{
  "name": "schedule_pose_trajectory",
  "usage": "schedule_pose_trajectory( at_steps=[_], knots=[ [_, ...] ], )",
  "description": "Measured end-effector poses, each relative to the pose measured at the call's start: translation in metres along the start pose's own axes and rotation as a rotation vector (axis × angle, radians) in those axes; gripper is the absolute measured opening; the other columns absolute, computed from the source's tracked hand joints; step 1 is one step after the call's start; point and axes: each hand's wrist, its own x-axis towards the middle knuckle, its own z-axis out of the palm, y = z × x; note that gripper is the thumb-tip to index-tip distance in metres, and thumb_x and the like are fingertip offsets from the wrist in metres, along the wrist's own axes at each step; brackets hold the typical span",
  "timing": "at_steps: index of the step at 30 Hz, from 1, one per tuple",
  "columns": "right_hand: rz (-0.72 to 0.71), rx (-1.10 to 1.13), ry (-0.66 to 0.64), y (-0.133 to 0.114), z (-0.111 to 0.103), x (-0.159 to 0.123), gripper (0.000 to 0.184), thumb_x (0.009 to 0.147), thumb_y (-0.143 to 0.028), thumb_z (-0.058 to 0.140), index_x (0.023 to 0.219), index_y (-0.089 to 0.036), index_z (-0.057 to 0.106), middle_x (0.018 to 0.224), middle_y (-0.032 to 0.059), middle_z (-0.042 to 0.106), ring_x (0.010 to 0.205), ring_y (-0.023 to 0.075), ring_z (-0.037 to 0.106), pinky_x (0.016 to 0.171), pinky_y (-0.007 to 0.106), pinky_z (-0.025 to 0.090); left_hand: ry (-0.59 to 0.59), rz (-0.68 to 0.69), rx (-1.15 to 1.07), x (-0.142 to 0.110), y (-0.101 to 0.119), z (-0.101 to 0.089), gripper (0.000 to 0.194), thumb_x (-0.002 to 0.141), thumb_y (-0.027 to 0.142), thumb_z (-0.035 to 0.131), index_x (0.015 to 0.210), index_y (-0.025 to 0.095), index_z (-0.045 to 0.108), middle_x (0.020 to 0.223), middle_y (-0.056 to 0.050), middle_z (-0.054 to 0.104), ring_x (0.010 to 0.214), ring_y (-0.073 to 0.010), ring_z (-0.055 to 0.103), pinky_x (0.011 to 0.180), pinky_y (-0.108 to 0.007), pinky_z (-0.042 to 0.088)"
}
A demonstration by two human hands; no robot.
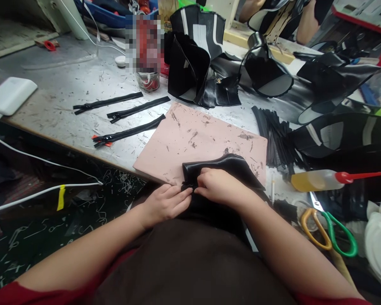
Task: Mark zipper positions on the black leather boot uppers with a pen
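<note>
A folded black leather piece [231, 166] lies at the near edge of a pink cutting mat [197, 140], hanging partly over the table edge. My left hand [165, 203] presses its fingertips, held together, against the piece's left corner. My right hand [220, 185] rests on top of it with the fingers curled, pinching the same edge. The two hands meet at that corner. What lies under the fingers is hidden.
Three black zippers [130, 131] lie left of the mat on the metal table [60, 93]. Stitched black leather parts [197, 63] stand behind. Black strips [273, 131], a glue bottle [317, 180] and green-and-orange scissors [330, 233] sit right. White cables [34, 192] hang left.
</note>
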Motion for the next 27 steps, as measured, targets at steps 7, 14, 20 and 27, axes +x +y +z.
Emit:
schedule_pose_trajectory(
  at_steps=[7, 14, 20, 27],
  knots=[
    [0.051, 0.111, -0.001, 0.011, -0.004, -0.008, 0.014, 0.074, -0.029, 0.056, 0.066, -0.018, 0.06, 0.08, 0.0025, 0.059, 0.062, 0.0118, 0.054, 0.052, 0.021, 0.037, -0.058, 0.065, 0.148, 0.01, 0.005, -0.007, 0.009, 0.079, 0.013, 0.052, 0.073, 0.019, 0.056, 0.09, -0.001, 0.07, 0.058, -0.0105, 0.05, 0.054, -0.026, 0.037],
    [0.104, 0.093, 0.005, 0.013, -0.004, -0.005, 0.012, 0.077, -0.025, 0.056, 0.068, -0.018, 0.059, 0.079, 0.0036, 0.061, 0.069, 0.0145, 0.056, 0.058, 0.022, 0.039, -0.043, 0.098, 0.167, 0.016, 0.003, -0.005, 0.013, 0.08, 0.013, 0.052, 0.09, 0.015, 0.061, 0.081, -0.003, 0.069, 0.061, -0.0111, 0.052, 0.059, -0.027, 0.04],
    [0.116, 0.011, -0.01, 0.006, 0.001, 0.001, 0.015, 0.079, -0.027, 0.053, 0.07, -0.017, 0.061, 0.083, 0.0057, 0.061, 0.069, 0.0163, 0.059, 0.058, 0.024, 0.039, -0.05, 0.124, 0.12, 0.018, 0.004, 0.001, 0.019, 0.082, 0.015, 0.05, 0.098, 0.013, 0.06, 0.094, -0.006, 0.068, 0.075, -0.0138, 0.056, 0.065, -0.028, 0.042],
    [0.236, -0.097, 0.013, 0.012, -0.004, -0.012, 0.031, 0.077, -0.044, 0.052, 0.073, -0.015, 0.063, 0.081, 0.0097, 0.062, 0.071, 0.0226, 0.06, 0.06, 0.03, 0.041, -0.113, 0.15, 0.206, 0.021, 0.006, 0.002, 0.018, 0.082, 0.015, 0.048, 0.095, 0.015, 0.061, 0.097, -0.006, 0.068, 0.065, -0.0119, 0.052, 0.061, -0.028, 0.042]
  ],
)
